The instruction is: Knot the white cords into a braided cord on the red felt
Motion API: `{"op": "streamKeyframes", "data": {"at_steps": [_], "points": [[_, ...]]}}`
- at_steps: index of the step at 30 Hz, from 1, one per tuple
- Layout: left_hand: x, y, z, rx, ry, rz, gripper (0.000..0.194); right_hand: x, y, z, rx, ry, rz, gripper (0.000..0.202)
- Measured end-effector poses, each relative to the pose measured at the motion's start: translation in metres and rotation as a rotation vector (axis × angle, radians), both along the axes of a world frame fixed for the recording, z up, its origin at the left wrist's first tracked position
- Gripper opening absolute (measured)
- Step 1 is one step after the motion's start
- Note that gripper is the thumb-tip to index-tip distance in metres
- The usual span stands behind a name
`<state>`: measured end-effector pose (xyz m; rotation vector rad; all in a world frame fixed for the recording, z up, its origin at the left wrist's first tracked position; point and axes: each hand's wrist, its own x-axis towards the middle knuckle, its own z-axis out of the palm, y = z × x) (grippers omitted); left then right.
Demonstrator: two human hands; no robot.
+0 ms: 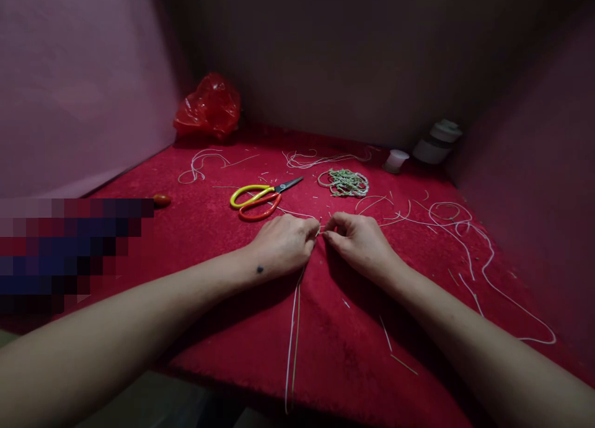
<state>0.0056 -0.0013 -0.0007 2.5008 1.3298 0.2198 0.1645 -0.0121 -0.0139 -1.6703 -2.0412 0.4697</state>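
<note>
Thin cords [291, 341], one white and one tan, hang from my left hand [290, 239] toward the table's front edge. That hand is closed, its fingers pinched on the cords. Close beside it, my right hand [356, 239] is pinched too, thumb against forefinger, on a short stretch of cord between the two hands. My fingers hide the exact crossing of the strands. Just beyond my left hand lie scissors [267, 195] with one yellow and one red handle, blades pointing right. A bundle of green and white braided cord [346, 183] rests beyond my right hand.
Loose strands [488, 254] and clippings litter the red tablecloth [209, 329]. At the back stand a red plastic bag [209, 108], a small white spool [396, 160] and a pale lidded container [437, 142]. Walls enclose the back and both sides. A blurred patch covers the left edge.
</note>
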Motion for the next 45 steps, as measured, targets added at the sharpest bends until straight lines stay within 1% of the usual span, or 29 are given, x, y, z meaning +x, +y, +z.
{"op": "streamKeyframes", "data": {"at_steps": [20,30,36,40,45], "points": [[-0.0008,-0.0016,0.0032,-0.005,0.020,0.018,0.015,-0.0003,-0.0043,-0.0028,-0.004,-0.004,0.010,0.012],[0.0000,0.0002,-0.0010,-0.024,-0.015,0.027,0.016,-0.0013,-0.0037,-0.0035,0.012,-0.026,-0.023,0.012],[0.0014,-0.0003,-0.0001,-0.041,-0.022,0.013,0.014,-0.0036,-0.0026,-0.0016,-0.009,-0.046,-0.065,0.012],[-0.0008,-0.0003,-0.0002,-0.066,-0.051,0.008,0.014,-0.0028,-0.0036,-0.0034,0.000,-0.058,-0.050,0.012],[-0.0075,0.0018,0.0022,-0.122,-0.088,-0.041,0.014,-0.0018,-0.0073,-0.0080,0.040,-0.065,-0.040,0.013]]}}
